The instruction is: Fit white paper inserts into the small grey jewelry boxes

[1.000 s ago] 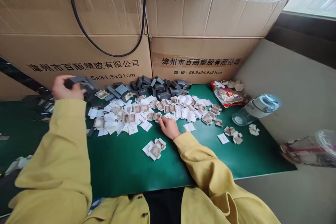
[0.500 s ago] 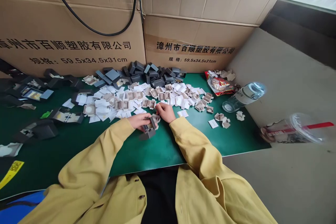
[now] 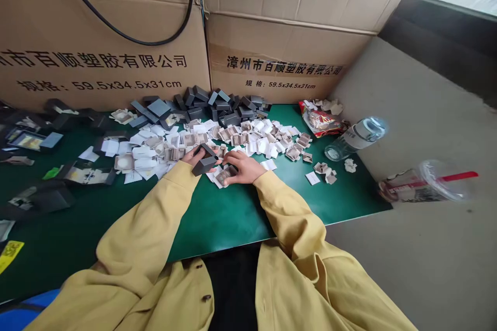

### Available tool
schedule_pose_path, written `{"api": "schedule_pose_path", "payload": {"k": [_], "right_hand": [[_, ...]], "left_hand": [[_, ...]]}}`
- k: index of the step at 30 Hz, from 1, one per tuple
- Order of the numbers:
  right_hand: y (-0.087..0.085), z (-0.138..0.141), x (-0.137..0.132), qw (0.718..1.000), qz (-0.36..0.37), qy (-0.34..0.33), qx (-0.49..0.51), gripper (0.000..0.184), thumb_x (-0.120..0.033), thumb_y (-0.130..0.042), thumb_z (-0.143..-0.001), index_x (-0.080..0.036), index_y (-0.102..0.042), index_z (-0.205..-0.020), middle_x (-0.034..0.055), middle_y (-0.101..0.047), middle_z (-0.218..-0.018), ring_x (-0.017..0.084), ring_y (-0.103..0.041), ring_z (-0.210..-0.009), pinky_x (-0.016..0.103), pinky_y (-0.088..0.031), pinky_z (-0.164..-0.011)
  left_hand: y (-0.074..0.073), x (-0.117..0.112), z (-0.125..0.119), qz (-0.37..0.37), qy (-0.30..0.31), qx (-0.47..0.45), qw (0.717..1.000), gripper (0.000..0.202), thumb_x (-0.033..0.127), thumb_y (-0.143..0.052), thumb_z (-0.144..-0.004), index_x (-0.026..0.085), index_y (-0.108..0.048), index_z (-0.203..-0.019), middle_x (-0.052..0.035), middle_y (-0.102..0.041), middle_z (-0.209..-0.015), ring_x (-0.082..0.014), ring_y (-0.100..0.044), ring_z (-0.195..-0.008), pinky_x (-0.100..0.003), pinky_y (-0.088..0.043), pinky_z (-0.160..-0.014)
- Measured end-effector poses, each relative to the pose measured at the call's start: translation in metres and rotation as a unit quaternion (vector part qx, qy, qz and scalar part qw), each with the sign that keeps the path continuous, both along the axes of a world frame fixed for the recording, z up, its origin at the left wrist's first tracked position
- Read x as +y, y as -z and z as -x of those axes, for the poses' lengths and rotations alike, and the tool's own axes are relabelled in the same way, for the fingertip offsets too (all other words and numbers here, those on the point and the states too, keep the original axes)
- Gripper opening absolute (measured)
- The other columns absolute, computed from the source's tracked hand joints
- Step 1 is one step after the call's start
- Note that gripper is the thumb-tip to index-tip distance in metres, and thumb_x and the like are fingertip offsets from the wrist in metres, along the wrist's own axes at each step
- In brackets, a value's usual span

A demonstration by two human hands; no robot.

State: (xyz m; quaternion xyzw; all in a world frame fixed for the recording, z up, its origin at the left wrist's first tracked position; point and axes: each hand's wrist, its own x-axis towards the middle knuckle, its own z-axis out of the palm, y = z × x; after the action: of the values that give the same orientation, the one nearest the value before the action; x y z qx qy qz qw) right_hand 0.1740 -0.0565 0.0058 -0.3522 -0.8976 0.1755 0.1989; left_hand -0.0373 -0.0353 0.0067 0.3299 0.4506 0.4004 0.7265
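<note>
Swung inward, the left hand (image 3: pixel 190 158) clamps a dark-grey rectangular cardboard box (image 3: pixel 204 165), likely light, stiff, best edge-held; the right hand's (image 3: pixel 244 168) grip, I can't tell.

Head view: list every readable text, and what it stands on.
Right carton: "漳州市百顺塑胶有限公司"
Right carton: "规格: 59.5x34.5x31cm"
Left carton: "市百顺塑胶有限公司", first part cut off
Left carton: "规格: 59.5x34.5x31cm"
Too small or blurred to read: bottle, cup, red packet, yellow label, white slips
</note>
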Motion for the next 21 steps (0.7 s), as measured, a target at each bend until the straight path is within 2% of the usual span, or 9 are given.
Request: {"api": "schedule_pose_path", "payload": {"k": [2,4,7,10,13,16,19,21], "right_hand": [[0.000,-0.003,0.000,0.999,0.003,-0.029,-0.039,0.066,-0.057,-0.071,-0.056,-0.019,-0.056,-0.108,0.0109,-0.051,-0.116,0.025,-0.046,-0.096,0.036,-0.040,-0.083],[-0.001,-0.005,0.001,0.998,0.008,-0.025,-0.065,0.055,-0.049,-0.073,-0.059,-0.019,-0.058,-0.103,0.0100,-0.053,-0.112,0.024,-0.046,-0.094,0.035,-0.040,-0.081],[-0.008,-0.009,-0.001,0.997,0.035,-0.003,-0.068,0.036,-0.038,-0.068,-0.067,-0.018,-0.059,-0.097,0.0069,-0.058,-0.096,0.020,-0.050,-0.087,0.029,-0.040,-0.073],[-0.017,-0.018,-0.001,0.997,0.058,0.027,-0.042,0.032,-0.035,-0.065,-0.070,-0.019,-0.057,-0.096,0.0044,-0.058,-0.090,0.017,-0.053,-0.081,0.025,-0.040,-0.067],[-0.022,-0.030,0.002,0.998,0.042,0.051,0.001,0.031,-0.036,-0.062,-0.072,-0.018,-0.056,-0.096,0.0047,-0.058,-0.092,0.017,-0.053,-0.084,0.027,-0.041,-0.072],[-0.020,-0.034,0.006,0.992,-0.030,0.124,0.013,0.033,-0.039,-0.059,-0.075,-0.017,-0.055,-0.099,0.0083,-0.057,-0.098,0.021,-0.050,-0.094,0.032,-0.040,-0.081],[-0.016,-0.026,0.005,0.961,-0.117,0.250,-0.014,0.038,-0.042,-0.057,-0.078,-0.017,-0.055,-0.107,0.0123,-0.053,-0.112,0.027,-0.043,-0.105,0.039,-0.036,-0.086],[-0.013,-0.013,0.000,0.952,-0.118,0.282,-0.030,0.034,-0.044,-0.049,-0.083,-0.017,-0.057,-0.103,0.0115,-0.055,-0.107,0.025,-0.045,-0.101,0.036,-0.038,-0.084]], "left_hand": [[0.001,-0.001,0.001,0.022,-0.014,-0.012,1.000,0.033,0.039,-0.062,-0.074,0.021,-0.050,-0.100,-0.0091,-0.065,-0.101,-0.0280,-0.066,-0.080,-0.048,-0.051,-0.069],[0.002,0.002,0.001,0.063,-0.017,-0.016,0.998,0.026,0.033,-0.056,-0.080,0.018,-0.051,-0.101,-0.0102,-0.067,-0.089,-0.0290,-0.066,-0.078,-0.048,-0.051,-0.068],[0.004,0.007,0.000,0.107,-0.006,-0.009,0.994,0.026,0.025,-0.051,-0.083,0.012,-0.049,-0.105,-0.0130,-0.067,-0.073,-0.0319,-0.066,-0.072,-0.051,-0.050,-0.065],[0.005,0.005,-0.002,0.097,-0.015,-0.017,0.995,0.033,0.024,-0.056,-0.079,0.014,-0.048,-0.109,-0.0130,-0.067,-0.074,-0.0328,-0.067,-0.071,-0.052,-0.050,-0.066],[0.005,-0.001,-0.004,0.066,-0.026,-0.033,0.997,0.038,0.026,-0.061,-0.075,0.019,-0.048,-0.110,-0.0119,-0.068,-0.083,-0.0325,-0.067,-0.076,-0.052,-0.051,-0.068],[0.005,-0.003,-0.004,0.047,-0.025,-0.043,0.998,0.035,0.027,-0.061,-0.074,0.020,-0.050,-0.106,-0.0125,-0.067,-0.092,-0.0326,-0.066,-0.083,-0.051,-0.052,-0.068],[0.006,-0.003,-0.006,0.029,-0.045,-0.027,0.998,0.031,0.029,-0.060,-0.074,0.020,-0.051,-0.103,-0.0124,-0.066,-0.097,-0.0318,-0.065,-0.087,-0.050,-0.053,-0.071],[0.008,-0.002,-0.009,-0.009,-0.085,-0.017,0.996,0.032,0.033,-0.060,-0.075,0.020,-0.050,-0.102,-0.0124,-0.065,-0.100,-0.0302,-0.064,-0.088,-0.048,-0.053,-0.073]]}}
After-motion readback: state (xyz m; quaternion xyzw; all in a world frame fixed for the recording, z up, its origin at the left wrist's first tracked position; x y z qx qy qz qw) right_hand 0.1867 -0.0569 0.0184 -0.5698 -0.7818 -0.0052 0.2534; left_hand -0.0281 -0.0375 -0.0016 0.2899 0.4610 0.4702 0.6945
